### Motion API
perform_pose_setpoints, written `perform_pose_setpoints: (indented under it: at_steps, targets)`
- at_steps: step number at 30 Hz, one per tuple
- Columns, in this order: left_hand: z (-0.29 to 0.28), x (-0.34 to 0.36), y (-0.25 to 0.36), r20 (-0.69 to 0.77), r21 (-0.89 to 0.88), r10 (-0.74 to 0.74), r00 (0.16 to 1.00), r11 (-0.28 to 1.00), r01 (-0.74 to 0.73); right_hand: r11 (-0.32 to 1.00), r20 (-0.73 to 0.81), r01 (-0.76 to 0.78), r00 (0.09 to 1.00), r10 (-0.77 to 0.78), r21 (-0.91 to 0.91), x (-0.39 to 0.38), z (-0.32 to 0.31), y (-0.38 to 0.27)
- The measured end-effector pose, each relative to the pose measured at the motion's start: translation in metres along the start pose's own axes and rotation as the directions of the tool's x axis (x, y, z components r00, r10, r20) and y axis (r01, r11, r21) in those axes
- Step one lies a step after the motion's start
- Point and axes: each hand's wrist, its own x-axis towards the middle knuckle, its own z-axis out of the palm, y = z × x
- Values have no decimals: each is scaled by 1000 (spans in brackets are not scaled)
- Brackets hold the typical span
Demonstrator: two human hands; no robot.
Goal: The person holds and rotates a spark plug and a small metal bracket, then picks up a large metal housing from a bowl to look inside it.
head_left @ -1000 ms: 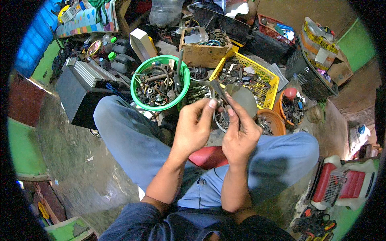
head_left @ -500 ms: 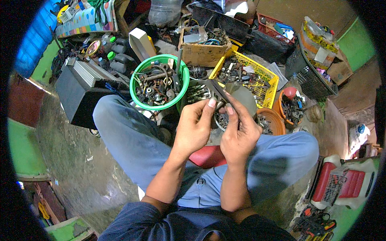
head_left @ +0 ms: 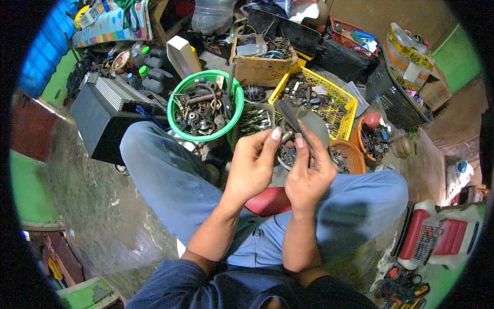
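Note:
My hands meet in front of my lap, above the crossed legs. My left hand (head_left: pixel 256 157) is closed, thumb and fingers pinching a small cylindrical metal part (head_left: pixel 288 135). Beside it, my right hand (head_left: pixel 311 170) is closed on a dark flat strip (head_left: pixel 289 114), widening toward its far end like a brush. The right thumb also comes close to the metal part; whether it touches cannot be told. Just beyond the hands stand a bin of spark-plug-like parts (head_left: pixel 256 119) and a bowl of small hardware, partly hidden by the fingers.
A green basin (head_left: pixel 241 105) of metal parts stands ahead left, a yellow crate (head_left: pixel 355 109) of parts ahead right. Orange bowls (head_left: pixel 355 157) sit near my right knee. A black box (head_left: pixel 92 121) stands at left, a red-and-white case (head_left: pixel 447 237) at right. Something red (head_left: pixel 267 202) lies in my lap.
The dark strip has swung to a more upright tilt, and its broad end shows more. The metal part has come into clearer view between the thumbs. Both hands have shifted slightly right.

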Motion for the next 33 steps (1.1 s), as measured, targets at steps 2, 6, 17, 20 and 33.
perform_pose_setpoints:
  at_steps: [2, 6, 17, 20, 33]
  targets:
    - [1, 2, 1, -15, -20, -14, 1000, 1000, 13, 998, 11, 46, 999, -45, -40, 1, -2, 0]
    - [0, 1, 2, -22, 67, 52, 998, 996, -51, 990, 40, 89, 996, -85, -107, 3, -3, -1]
    - [-1, 5, 3, -58, 63, 33, 998, 998, -29, 993, 32, 59, 998, -56, -106, 2, -2, -3]
    - [0, 5, -11, -49, 24, 79, 996, 997, -78, 994, 29, 46, 999, -43, -101, 1, -3, -4]
    - [-16, 15, -1, -42, -42, 80, 996, 996, -81, 920, 44, -226, 974, 224, 321, 20, -15, 7]
